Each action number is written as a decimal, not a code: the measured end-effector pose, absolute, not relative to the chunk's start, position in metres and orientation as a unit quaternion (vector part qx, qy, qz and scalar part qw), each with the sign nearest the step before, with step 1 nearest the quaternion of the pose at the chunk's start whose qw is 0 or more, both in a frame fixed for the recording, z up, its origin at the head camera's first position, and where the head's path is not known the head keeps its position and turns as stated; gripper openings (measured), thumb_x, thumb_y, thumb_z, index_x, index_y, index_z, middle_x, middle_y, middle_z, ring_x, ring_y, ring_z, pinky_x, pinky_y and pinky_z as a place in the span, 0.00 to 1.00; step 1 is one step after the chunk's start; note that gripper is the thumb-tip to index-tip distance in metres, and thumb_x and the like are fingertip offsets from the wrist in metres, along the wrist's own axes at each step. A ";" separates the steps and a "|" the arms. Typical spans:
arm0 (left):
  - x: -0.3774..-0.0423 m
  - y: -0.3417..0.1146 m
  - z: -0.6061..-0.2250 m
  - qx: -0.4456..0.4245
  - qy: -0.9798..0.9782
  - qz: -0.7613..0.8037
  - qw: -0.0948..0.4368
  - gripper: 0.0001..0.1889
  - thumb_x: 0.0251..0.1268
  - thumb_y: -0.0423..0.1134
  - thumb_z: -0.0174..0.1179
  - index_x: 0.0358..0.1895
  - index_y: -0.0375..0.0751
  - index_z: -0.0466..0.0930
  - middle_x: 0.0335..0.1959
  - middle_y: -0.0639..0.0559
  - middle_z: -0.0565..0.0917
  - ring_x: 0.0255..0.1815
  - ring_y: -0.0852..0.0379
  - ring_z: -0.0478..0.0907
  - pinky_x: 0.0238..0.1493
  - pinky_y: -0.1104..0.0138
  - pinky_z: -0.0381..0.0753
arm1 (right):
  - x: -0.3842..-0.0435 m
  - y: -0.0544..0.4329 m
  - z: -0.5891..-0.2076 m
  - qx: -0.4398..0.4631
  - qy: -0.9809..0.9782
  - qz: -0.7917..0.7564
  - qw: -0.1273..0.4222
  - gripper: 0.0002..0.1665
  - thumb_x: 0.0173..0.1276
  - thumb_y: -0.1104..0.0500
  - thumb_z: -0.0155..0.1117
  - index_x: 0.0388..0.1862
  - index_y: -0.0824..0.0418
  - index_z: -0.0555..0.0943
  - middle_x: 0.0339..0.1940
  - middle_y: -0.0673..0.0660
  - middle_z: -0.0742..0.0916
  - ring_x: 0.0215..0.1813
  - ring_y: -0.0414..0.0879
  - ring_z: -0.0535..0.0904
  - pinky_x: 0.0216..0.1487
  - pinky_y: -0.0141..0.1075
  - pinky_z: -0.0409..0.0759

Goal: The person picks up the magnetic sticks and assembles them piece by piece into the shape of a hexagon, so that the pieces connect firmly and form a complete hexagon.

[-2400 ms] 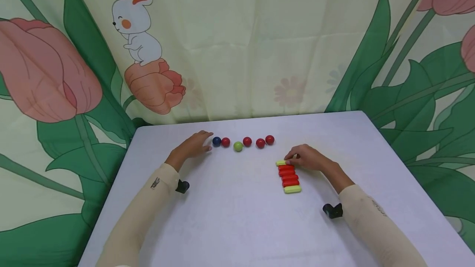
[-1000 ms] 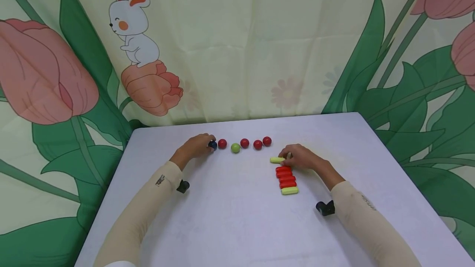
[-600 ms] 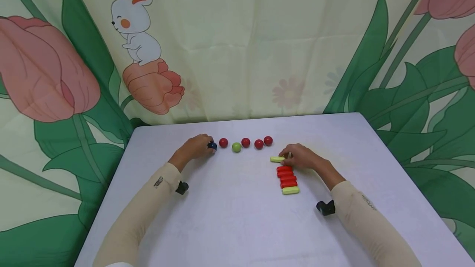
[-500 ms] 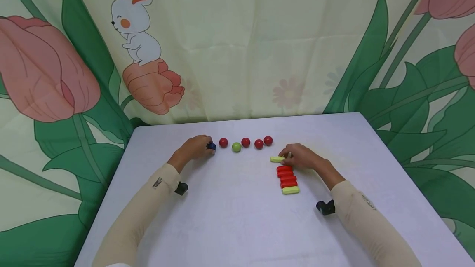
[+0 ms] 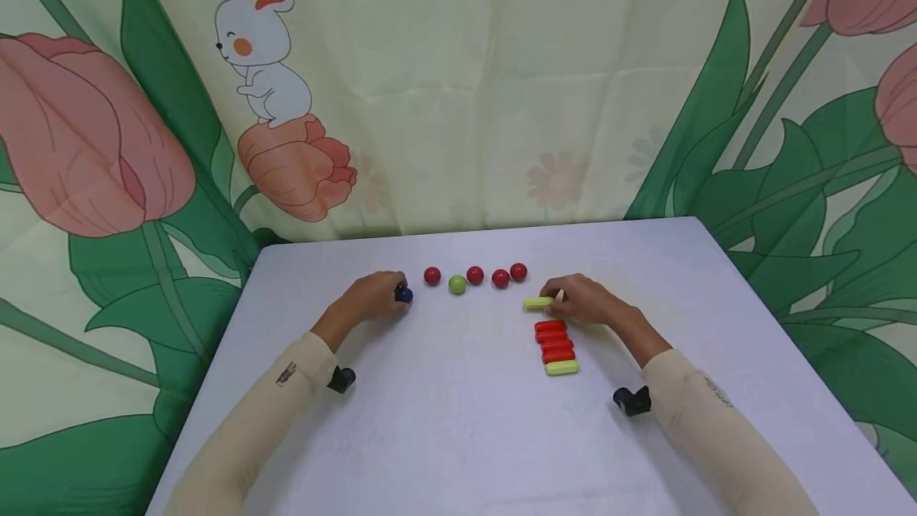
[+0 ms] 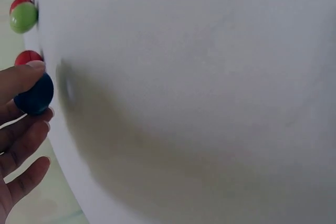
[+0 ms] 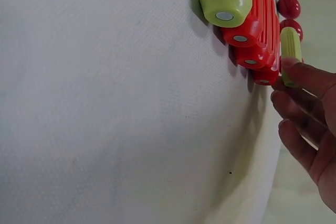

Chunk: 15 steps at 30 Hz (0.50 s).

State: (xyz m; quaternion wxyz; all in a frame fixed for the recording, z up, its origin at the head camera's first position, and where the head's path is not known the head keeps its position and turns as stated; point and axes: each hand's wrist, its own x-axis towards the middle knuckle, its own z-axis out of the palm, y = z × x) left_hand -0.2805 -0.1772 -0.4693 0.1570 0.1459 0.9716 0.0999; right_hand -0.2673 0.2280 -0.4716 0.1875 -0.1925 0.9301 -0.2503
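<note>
We see one blue ball [image 5: 404, 294] pinched in the fingers of the left hand [image 5: 370, 295], left of four red balls [image 5: 475, 275] and one green ball [image 5: 457, 284] near the far edge of the table [image 5: 444, 420]; the fingers of the right hand [image 5: 582, 299] pinch one yellow-green stick [image 5: 537, 303], just beyond four red sticks [image 5: 556, 345]; a second yellow-green stick [image 5: 562, 369] ends that row nearest us; both groups lie well apart from the side edges; dark marks on both sleeves [image 5: 243, 428] are too small for us to read.
</note>
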 end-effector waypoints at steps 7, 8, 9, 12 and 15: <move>-0.265 -0.180 -0.470 0.147 0.971 0.109 0.151 0.28 0.63 0.50 0.69 0.63 0.42 0.76 0.51 0.46 0.82 0.49 0.51 0.79 0.55 0.55 0.83 | -0.265 0.226 -0.473 -0.199 0.921 -0.274 0.189 0.17 0.67 0.59 0.71 0.54 0.57 0.84 0.46 0.54 0.87 0.48 0.47 0.79 0.47 0.37 0.84; -0.263 -0.179 -0.470 0.148 0.972 0.107 0.151 0.28 0.64 0.51 0.69 0.63 0.42 0.77 0.50 0.46 0.82 0.49 0.51 0.79 0.54 0.56 0.83 | -0.265 0.225 -0.474 -0.199 0.920 -0.278 0.190 0.17 0.67 0.59 0.70 0.54 0.57 0.84 0.46 0.53 0.87 0.47 0.47 0.79 0.46 0.36 0.84; -0.262 -0.179 -0.471 0.149 0.972 0.103 0.151 0.28 0.64 0.52 0.68 0.63 0.42 0.77 0.50 0.46 0.82 0.48 0.52 0.79 0.53 0.56 0.83 | -0.265 0.224 -0.474 -0.199 0.919 -0.281 0.192 0.17 0.67 0.59 0.70 0.55 0.57 0.84 0.46 0.54 0.87 0.47 0.47 0.79 0.45 0.36 0.84; -0.256 -0.177 -0.473 0.152 0.971 0.105 0.153 0.28 0.64 0.53 0.68 0.61 0.41 0.77 0.47 0.47 0.82 0.46 0.53 0.78 0.51 0.59 0.84 | -0.263 0.222 -0.474 -0.198 0.917 -0.286 0.194 0.17 0.68 0.59 0.70 0.56 0.57 0.84 0.46 0.53 0.87 0.46 0.46 0.79 0.43 0.34 0.83; -0.251 -0.175 -0.474 0.160 0.969 0.108 0.155 0.28 0.63 0.56 0.68 0.58 0.41 0.78 0.42 0.50 0.82 0.41 0.55 0.77 0.45 0.63 0.82 | -0.262 0.218 -0.474 -0.202 0.916 -0.288 0.195 0.18 0.67 0.59 0.70 0.56 0.57 0.84 0.46 0.53 0.87 0.44 0.46 0.79 0.42 0.33 0.82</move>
